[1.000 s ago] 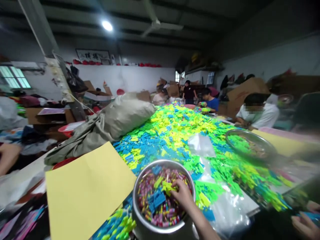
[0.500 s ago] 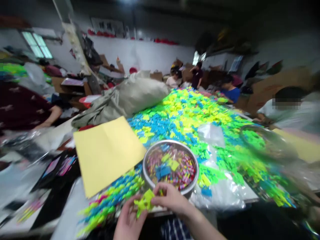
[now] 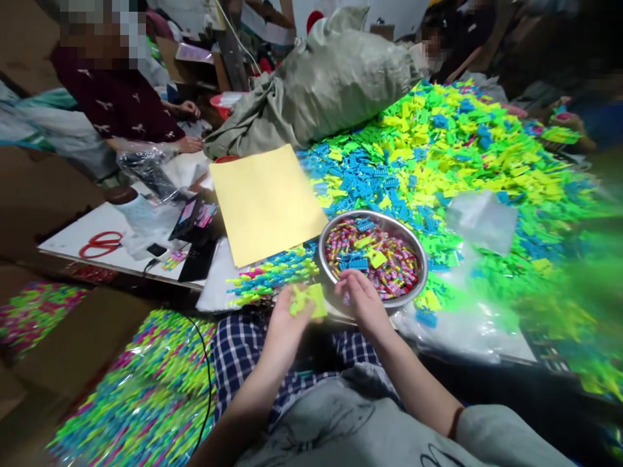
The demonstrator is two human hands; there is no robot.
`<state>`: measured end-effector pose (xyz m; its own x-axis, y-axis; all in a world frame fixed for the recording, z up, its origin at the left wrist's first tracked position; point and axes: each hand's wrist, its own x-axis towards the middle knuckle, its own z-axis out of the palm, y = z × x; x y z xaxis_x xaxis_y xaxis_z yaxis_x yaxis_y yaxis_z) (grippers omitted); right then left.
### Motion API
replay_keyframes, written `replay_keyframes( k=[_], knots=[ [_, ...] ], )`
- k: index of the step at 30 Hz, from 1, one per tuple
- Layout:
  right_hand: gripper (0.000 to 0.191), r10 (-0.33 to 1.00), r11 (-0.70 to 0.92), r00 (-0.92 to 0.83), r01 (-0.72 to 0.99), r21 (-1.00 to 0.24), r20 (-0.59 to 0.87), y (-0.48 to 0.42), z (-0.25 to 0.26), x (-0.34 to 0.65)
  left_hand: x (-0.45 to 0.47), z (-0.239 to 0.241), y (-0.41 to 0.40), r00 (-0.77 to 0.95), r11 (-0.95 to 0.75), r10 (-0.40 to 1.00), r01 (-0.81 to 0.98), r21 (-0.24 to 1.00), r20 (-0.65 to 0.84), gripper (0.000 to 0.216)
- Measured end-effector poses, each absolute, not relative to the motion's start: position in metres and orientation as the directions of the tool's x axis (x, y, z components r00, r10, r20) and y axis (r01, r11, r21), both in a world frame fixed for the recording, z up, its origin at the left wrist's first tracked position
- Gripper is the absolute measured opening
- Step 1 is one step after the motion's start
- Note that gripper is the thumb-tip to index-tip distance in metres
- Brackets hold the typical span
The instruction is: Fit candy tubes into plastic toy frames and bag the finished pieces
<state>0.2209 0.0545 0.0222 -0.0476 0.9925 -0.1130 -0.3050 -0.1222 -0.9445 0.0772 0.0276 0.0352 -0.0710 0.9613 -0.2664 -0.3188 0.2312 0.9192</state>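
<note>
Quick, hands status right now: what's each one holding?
Left hand: closed on a yellow-green plastic piece.
Right hand: fingers curled at the near rim of the steel bowl; cannot tell if it holds anything.

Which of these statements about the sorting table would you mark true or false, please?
1. The left hand holds a yellow-green plastic piece. True.
2. The right hand is at the near rim of the metal bowl. True.
3. The metal bowl is empty. False: it holds small multicoloured pieces.
4. The yellow sheet lies to the right of the metal bowl. False: it lies to its left.
5. The red scissors lie on the yellow sheet. False: they lie on a white board, farther left.
</note>
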Motion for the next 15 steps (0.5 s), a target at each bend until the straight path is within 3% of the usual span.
replay_keyframes(
  k=[5, 8, 15],
  knots=[
    [0.026, 0.971, -0.236, -0.071, -0.415, -0.879, -0.228, 0.057, 0.021, 0.220, 0.074, 0.033, 0.027, -0.077, 0.205, 0.968, -0.321, 0.925, -0.241, 0.042],
    [0.034, 0.948, -0.317, -0.149, -0.503, -0.804, -0.280, 0.054, 0.027, 0.219, 0.073, 0.032, 0.026, -0.093, 0.203, 0.965, -0.323, 0.925, -0.244, 0.042],
    [0.030, 0.941, -0.338, -0.159, -0.510, -0.791, -0.299, 0.045, 0.022, 0.215, 0.074, 0.035, 0.023, -0.064, 0.231, 0.963, -0.306, 0.924, -0.262, 0.041]
  ],
)
